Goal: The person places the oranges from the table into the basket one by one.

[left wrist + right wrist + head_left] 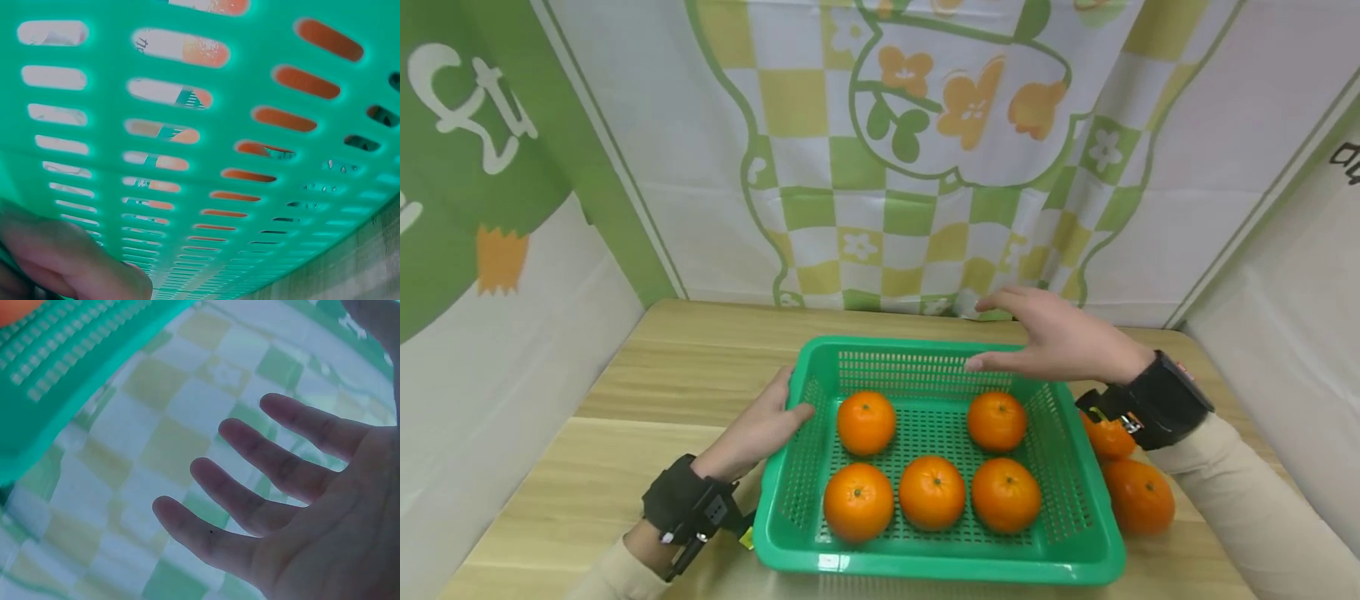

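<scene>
A green plastic basket (947, 567) with slotted walls stands on the wooden table, holding several oranges (932, 492) on its bottom. My left hand (767, 421) grips the basket's left rim, thumb over the inside and fingers along the outer wall. In the left wrist view, part of that hand (69, 259) lies against the slotted wall, and orange shows through the slots. Over the basket's far right corner hovers my right hand (1060, 333), thumb and fingers spread apart. From the right wrist view, the fingers of this hand (312, 506) are extended with nothing held.
Outside the basket's right wall lie an orange (1138, 497) and another orange fruit (1111, 437), partly hidden by my right wrist. A checkered curtain (925, 208) hangs behind the wooden table (685, 367). White and green panels flank the table on both sides.
</scene>
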`<state>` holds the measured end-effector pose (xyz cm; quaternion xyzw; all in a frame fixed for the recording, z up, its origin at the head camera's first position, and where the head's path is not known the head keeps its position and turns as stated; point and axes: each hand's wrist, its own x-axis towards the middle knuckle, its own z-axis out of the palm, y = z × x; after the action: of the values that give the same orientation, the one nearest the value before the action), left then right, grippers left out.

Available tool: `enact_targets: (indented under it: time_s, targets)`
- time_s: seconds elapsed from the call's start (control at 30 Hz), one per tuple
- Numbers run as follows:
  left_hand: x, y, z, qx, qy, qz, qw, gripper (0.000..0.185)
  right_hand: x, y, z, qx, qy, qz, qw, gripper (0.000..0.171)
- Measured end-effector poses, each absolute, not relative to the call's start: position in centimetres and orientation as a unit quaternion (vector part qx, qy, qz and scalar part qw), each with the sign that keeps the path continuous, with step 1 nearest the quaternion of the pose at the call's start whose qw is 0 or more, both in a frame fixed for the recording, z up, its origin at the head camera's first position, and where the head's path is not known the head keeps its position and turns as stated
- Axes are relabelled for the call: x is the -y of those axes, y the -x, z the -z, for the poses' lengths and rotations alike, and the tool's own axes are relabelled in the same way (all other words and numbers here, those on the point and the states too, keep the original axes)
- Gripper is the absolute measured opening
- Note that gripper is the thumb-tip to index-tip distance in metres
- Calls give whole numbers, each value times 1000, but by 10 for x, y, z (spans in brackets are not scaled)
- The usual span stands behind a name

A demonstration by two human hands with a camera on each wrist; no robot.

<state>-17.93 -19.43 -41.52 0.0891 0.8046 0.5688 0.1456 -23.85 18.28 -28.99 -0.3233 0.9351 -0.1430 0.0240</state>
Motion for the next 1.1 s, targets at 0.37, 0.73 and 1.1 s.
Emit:
enact_targets:
  time_s: [0.37, 0.73, 1.1]
  targets:
    - [195, 178, 416, -811, -86, -562, 139, 73, -255, 227, 296, -952, 248, 180, 3, 67]
    - [194, 178, 417, -814, -87, -558, 137, 71, -312, 220, 333, -957, 214, 196, 12, 72]
    - [195, 179, 417, -815, -83, -557, 138, 70, -322, 220, 380, -957, 206, 169, 117, 89]
